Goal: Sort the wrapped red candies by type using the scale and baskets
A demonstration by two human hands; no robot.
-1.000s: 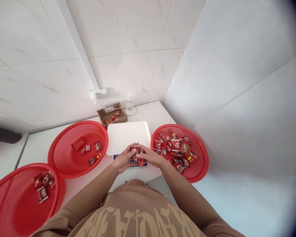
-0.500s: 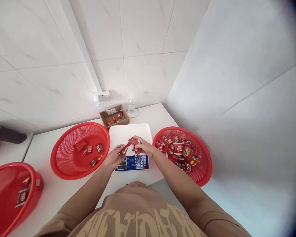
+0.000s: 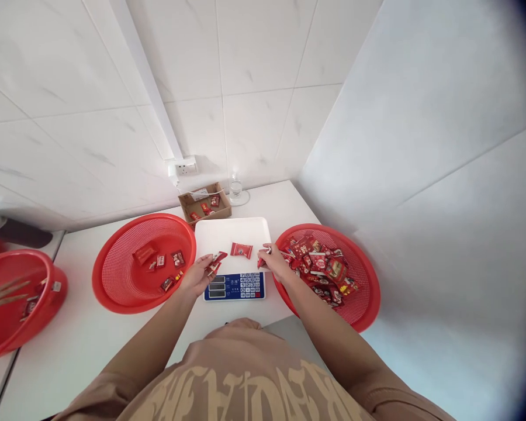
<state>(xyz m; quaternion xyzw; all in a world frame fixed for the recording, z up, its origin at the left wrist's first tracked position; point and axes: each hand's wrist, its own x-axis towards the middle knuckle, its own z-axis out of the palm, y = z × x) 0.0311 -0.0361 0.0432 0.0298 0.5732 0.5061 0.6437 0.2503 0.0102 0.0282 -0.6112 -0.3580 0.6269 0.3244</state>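
Note:
My left hand [image 3: 198, 276] is closed on red-wrapped candies [image 3: 218, 261] over the left side of a white weighing scale [image 3: 213, 231]. One red candy packet [image 3: 241, 250] lies alone on the scale's pan. At the pan's right edge, my right hand [image 3: 273, 261] is closed on another red candy packet [image 3: 260, 261], partly hidden by its fingers. Close by on the right stands a red mesh basket [image 3: 370, 292] heaped with wrapped candies [image 3: 318, 263]. The scale's blue keypad [image 3: 234, 287] faces me.
Left of the scale, a second red basket [image 3: 107, 292] holds a few packets. Another red basket [image 3: 48, 333] is at the far left, with a blurred hand [image 3: 2, 297] over it. A cardboard box [image 3: 210, 212] and a clear bottle [image 3: 235, 186] stand near the wall.
A candy packet now lies on the scale. My hands have moved apart, the right one toward the right basket. The far-left basket has shifted, and another person's hand has appeared there.

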